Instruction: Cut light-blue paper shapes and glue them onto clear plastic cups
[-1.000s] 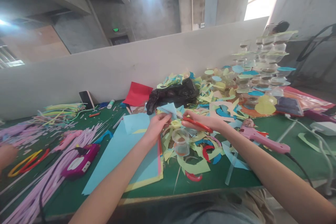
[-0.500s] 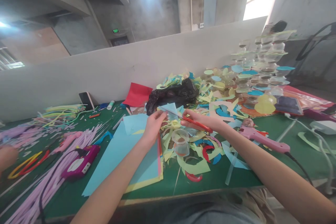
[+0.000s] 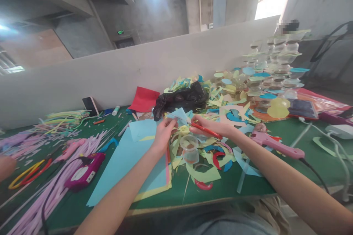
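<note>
My left hand pinches a small piece of light blue paper above the green table. My right hand is closed round red-handled scissors, whose blades reach into the blue paper. Both hands hover over a heap of yellow, blue and red paper offcuts. A small clear plastic cup stands just below them.
Large blue and yellow sheets lie left of my forearm. A pink glue gun lies at right, a magenta device and pink strips at left. A black bag, red paper, a phone and stacked cups stand behind. Another person's hand shows far left.
The hands stay together on the paper; the left fingers shifted slightly along the blue piece and the scissors stayed in the cut. The view drifted a little.
</note>
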Available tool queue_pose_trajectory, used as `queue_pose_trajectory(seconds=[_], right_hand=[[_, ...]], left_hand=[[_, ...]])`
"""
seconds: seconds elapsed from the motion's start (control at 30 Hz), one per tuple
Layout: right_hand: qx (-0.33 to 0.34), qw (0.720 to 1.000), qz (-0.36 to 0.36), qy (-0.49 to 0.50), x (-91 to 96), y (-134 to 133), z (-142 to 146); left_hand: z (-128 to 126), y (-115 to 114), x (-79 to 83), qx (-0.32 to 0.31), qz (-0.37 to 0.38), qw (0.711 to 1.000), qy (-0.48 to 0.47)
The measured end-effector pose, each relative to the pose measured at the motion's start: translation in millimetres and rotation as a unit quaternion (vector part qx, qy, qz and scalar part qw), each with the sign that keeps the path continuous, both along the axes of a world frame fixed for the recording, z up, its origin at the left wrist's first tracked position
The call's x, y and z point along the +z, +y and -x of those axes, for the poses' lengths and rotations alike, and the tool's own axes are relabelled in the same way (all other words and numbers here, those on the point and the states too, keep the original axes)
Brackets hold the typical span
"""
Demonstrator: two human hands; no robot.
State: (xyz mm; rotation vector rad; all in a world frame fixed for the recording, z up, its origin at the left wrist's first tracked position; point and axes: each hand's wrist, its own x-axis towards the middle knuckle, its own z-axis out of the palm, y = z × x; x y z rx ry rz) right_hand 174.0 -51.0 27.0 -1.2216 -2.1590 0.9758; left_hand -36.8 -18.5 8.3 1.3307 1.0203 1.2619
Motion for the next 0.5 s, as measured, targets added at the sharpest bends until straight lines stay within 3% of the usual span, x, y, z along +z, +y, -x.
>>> queue_pose_trajectory(seconds=[0.5], right_hand=[[-0.011, 1.000, -0.004, -0.019, -1.2, 2.4, -1.2]], left_hand=[[-3.8, -1.6, -4.9, -0.012, 0.020, 1.000, 0.002]])
